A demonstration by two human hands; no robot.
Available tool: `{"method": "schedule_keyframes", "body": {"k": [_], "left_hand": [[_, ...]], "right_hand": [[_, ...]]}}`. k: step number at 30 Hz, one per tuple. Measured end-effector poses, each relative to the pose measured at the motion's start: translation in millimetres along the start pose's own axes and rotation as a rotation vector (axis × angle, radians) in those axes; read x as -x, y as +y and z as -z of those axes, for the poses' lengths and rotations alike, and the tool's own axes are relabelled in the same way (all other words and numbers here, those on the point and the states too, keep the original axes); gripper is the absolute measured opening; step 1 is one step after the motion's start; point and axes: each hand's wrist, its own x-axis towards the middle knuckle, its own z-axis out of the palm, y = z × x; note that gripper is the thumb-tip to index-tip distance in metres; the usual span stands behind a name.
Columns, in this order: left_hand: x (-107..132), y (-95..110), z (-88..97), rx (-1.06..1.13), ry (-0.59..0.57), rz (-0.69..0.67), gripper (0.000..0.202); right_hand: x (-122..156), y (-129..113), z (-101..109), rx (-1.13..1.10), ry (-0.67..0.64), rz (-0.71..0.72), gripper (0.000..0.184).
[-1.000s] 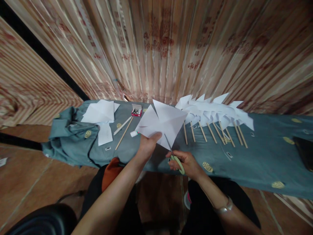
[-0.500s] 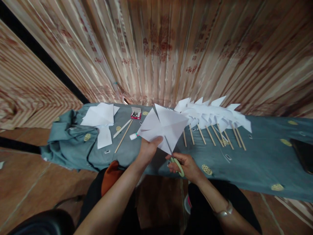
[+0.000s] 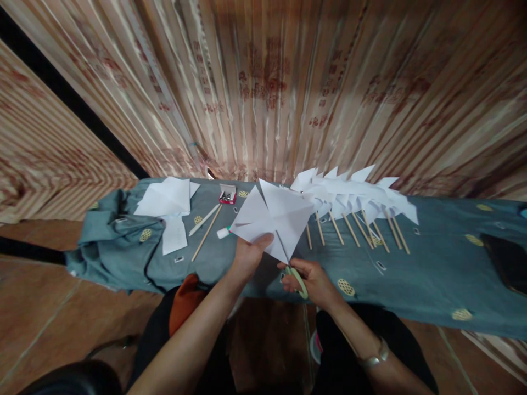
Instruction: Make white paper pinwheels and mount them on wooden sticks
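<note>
My left hand (image 3: 247, 257) pinches the near edge of a white paper square (image 3: 274, 214), held above the cloth, with its thumb on top. The paper has slits cut in from its corners. My right hand (image 3: 309, 278) grips green-handled scissors (image 3: 295, 276), whose blades reach into the paper's lower corner. A silver bangle (image 3: 374, 357) sits on my right wrist.
A blue-grey cloth (image 3: 432, 269) covers the table. A row of finished white paper pinwheels on wooden sticks (image 3: 354, 204) lies to the right. To the left lie paper sheets (image 3: 167, 200), two sticks (image 3: 206, 224), a glue stick (image 3: 223, 232) and a small red box of pins (image 3: 228, 194). Patterned curtains hang behind.
The scissor blades have gone further into the paper's lower corner, and both hands with the paper have drifted slightly toward me. The view has shifted a little.
</note>
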Motion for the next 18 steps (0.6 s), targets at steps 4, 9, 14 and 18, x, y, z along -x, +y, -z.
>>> {"method": "schedule_keyframes", "body": {"k": [4,9,14,18], "left_hand": [[1.8,-0.6,0.7,-0.013,0.004,0.016,0.032],[3.1,1.6,1.0,-0.013,0.009,0.010,0.035],[2.7,0.8,-0.4,-0.005,0.016,0.017,0.037],[2.8,-0.1,-0.5,-0.002,0.009,0.017,0.035]], "right_hand": [[-0.1,-1.4,-0.1,0.005,0.006,0.019,0.050],[1.3,-3.6,-1.0,-0.010,0.014,-0.014,0.049],[0.6,-1.2,-1.0,-0.011,0.025,0.013,0.050],[-0.3,0.3,-0.1,0.002,0.027,0.023,0.050]]}}
